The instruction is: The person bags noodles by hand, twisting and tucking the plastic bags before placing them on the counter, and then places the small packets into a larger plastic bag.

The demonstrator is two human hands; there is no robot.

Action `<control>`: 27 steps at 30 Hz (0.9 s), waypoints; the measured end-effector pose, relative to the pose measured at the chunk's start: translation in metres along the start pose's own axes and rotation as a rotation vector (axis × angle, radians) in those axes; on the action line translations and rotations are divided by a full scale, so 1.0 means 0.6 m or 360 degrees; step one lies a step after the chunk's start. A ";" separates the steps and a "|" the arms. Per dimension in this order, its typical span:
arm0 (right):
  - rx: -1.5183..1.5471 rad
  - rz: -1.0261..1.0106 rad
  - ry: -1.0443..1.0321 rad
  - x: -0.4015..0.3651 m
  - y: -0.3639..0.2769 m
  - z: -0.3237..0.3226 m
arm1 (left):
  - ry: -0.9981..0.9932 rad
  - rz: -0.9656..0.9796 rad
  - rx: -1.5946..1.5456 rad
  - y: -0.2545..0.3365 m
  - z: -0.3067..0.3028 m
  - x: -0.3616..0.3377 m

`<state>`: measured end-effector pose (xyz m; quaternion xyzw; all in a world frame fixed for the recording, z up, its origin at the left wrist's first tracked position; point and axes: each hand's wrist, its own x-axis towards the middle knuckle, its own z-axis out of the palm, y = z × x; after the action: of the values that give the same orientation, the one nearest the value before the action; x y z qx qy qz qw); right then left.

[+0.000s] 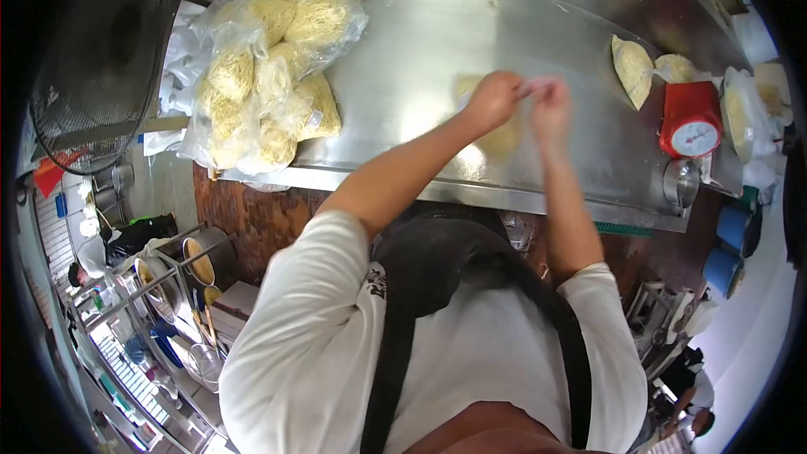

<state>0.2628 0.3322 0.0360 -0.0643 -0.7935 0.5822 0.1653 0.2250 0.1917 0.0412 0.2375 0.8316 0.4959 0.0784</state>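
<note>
A clear plastic bag of pale yellow food (502, 141), its contents blurred, rests on the steel table under my hands. My left hand (494, 99) is closed on the gathered top of this bag. Right beside it, my right hand (551, 101) is pinched on the same twisted plastic, smeared by motion. Between the two hands a short whitish stretch of plastic shows. My forearms partly cover the table edge.
Several clear bags of yellow strands like noodles (277, 76) are heaped at the left. On the right are a red dial scale (691, 120), a small filled bag (633, 70) and a metal bowl (681, 183). A wire-mesh basket (97, 92) hangs far left.
</note>
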 end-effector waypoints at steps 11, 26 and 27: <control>-0.0427 0.0025 0.0128 0.025 -0.135 -0.167 | 0.0382 -0.0791 0.1864 -0.244 -0.412 -0.117; -0.0687 -0.0430 -0.0784 -0.064 -0.175 0.186 | -0.0034 -0.0595 -0.0601 0.069 -0.376 -0.074; -0.0688 -0.0424 -0.0747 -0.075 -0.141 0.207 | -0.0114 -0.0581 -0.0603 0.067 -0.343 -0.069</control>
<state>0.2709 0.1804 0.0744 0.1419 -0.9163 0.3727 0.0352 0.1989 0.0259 0.1736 0.0819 0.7497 0.6116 0.2391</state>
